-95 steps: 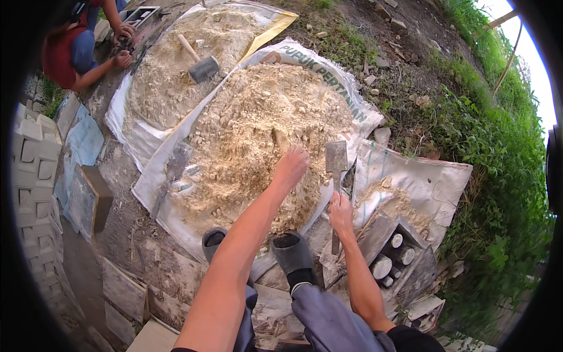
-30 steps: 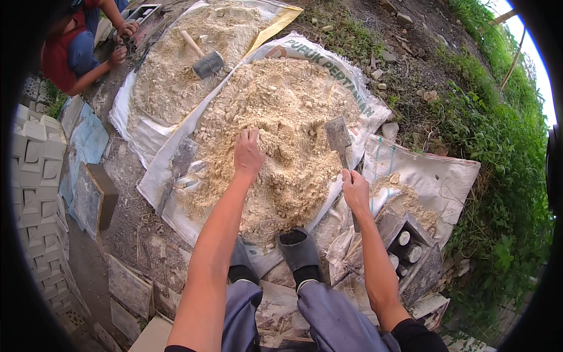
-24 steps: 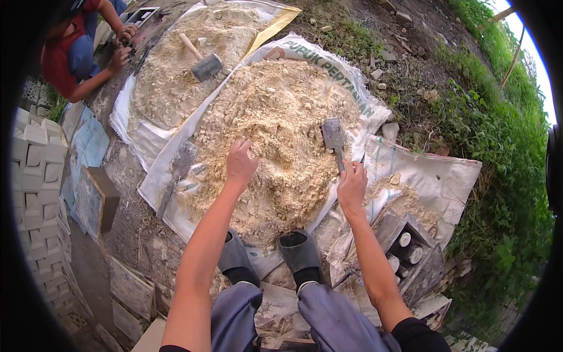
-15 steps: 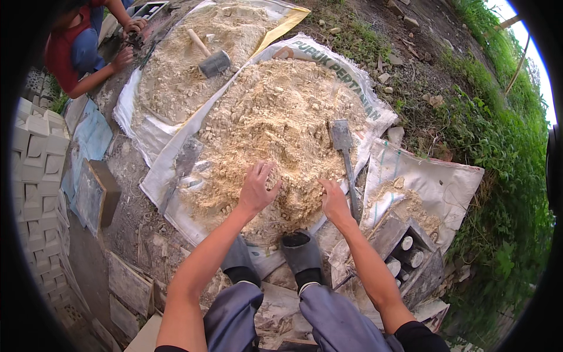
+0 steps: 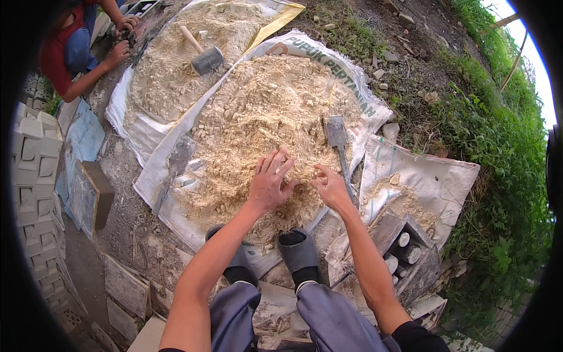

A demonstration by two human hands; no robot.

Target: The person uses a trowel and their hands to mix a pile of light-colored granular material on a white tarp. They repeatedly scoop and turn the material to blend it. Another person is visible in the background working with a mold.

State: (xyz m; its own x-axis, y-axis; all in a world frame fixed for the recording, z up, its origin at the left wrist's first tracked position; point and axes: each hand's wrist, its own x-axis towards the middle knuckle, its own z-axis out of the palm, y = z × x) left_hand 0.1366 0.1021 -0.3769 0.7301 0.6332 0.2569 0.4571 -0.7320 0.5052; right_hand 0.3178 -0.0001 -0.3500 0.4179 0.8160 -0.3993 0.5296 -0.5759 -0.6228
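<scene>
A heap of pale yellow, crumbly sandy material (image 5: 272, 111) is piled on a white woven sack (image 5: 155, 186) in front of my feet. Over the near part of that heap is my left hand (image 5: 271, 182), its fingers spread and palm down at the material. Just to its right, my right hand (image 5: 329, 188) has loosely bent fingers that stand apart; I see nothing held in them. A flat-bladed, grey metal tool with a long handle (image 5: 338, 134) lies on the heap's right side, beyond my right hand. Another flat tool (image 5: 176, 161) rests at the left edge.
A mallet (image 5: 206, 60) lies on a second sandy pile at the back left. Beside my right forearm stands a box-like mould with round white ends (image 5: 404, 255). Pale blocks (image 5: 32, 170) are stacked at far left, near a thick board (image 5: 94, 196). Another person (image 5: 79, 53) crouches at upper left.
My left hand has moved right and its fingers have spread wider. My right hand has come slightly left, so the two are closer. The whole view has shifted a little.
</scene>
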